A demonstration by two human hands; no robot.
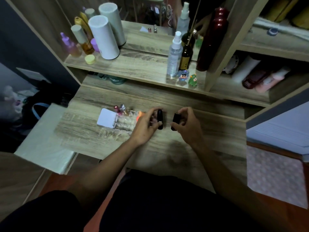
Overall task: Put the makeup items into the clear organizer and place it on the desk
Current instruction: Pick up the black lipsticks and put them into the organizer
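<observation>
The clear organizer [124,125] sits on the wooden desk [209,129], left of centre. A white square compact [106,119] rests in its left side, two small bottles [120,109] stand at its back, and an orange item [140,114] shows at its right edge. My left hand [146,126] is just right of the organizer, fingers closed on a black lipstick tube [160,119]. My right hand [188,126] pinches a black cap-like piece [175,121] a short gap to the right of the tube. Both hands hover low over the desk.
A raised shelf [133,66] behind the desk carries white cylinders [104,37], small bottles, a spray bottle [174,55], a dark bottle and two figurines [188,78]. A tall red bottle [212,39] leans at the divider. A white box [45,139] lies left; a patterned bin [275,174] right.
</observation>
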